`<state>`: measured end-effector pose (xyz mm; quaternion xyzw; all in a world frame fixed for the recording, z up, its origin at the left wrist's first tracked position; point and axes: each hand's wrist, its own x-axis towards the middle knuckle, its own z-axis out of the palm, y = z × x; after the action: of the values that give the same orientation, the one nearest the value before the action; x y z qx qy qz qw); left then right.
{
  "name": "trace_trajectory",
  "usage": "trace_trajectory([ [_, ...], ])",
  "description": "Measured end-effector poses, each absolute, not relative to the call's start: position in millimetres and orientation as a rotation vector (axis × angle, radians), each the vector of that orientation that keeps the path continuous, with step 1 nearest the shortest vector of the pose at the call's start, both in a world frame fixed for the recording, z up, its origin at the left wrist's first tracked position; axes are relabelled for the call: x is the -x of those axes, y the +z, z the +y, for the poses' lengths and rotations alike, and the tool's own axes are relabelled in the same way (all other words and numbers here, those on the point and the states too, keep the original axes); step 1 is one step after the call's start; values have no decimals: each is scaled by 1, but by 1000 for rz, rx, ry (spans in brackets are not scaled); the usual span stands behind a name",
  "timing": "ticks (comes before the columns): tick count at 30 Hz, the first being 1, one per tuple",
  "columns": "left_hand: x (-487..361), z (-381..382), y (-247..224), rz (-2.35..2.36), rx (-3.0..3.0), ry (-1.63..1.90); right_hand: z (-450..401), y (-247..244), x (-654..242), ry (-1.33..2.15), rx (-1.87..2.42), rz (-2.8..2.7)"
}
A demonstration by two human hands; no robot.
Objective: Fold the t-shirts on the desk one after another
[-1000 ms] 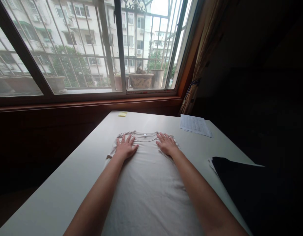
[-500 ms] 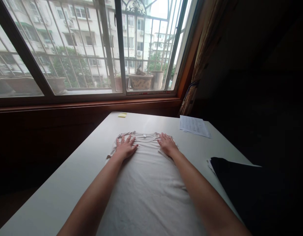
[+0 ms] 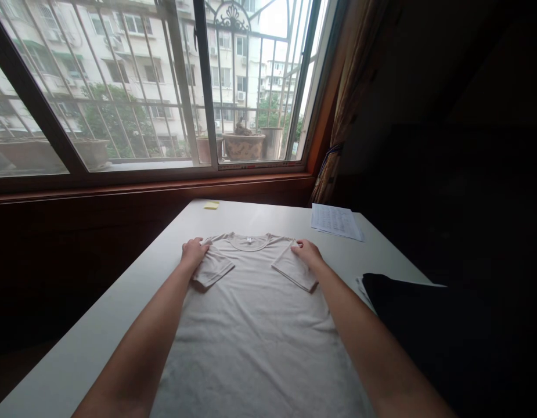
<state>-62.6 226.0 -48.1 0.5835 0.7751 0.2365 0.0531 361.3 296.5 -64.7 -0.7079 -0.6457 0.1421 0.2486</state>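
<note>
A pale T-shirt [image 3: 255, 313] lies spread on the white table, its neckline [image 3: 249, 247] toward the window. Both short sleeves are folded inward over the front. My left hand [image 3: 194, 253] is closed at the outer fold of the left sleeve [image 3: 213, 267], near the shoulder. On the opposite side, my right hand [image 3: 308, 253] pinches the shoulder edge above the right sleeve [image 3: 295, 267]. Some fingertips of both hands are hidden by the cloth or the hands themselves. The shirt's lower end runs out of view at the bottom.
The white table [image 3: 120, 307] reaches toward a barred window [image 3: 155, 87]. Printed sheets [image 3: 337, 222] lie at its far right, and a yellow sticky note [image 3: 211, 205] at its far left. A dark folded cloth [image 3: 407, 313] rests on the right side.
My hands have moved outward from lying flat beside the neckline to gripping the shoulder edges. Both sleeves now show, folded flat over the shirt's front. The view has shifted slightly.
</note>
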Motion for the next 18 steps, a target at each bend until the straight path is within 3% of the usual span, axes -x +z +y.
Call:
trace_trajectory([
  [18, 59, 250, 6, 1786, -1319, 1233, 330, -38, -352, 842, 1498, -1433],
])
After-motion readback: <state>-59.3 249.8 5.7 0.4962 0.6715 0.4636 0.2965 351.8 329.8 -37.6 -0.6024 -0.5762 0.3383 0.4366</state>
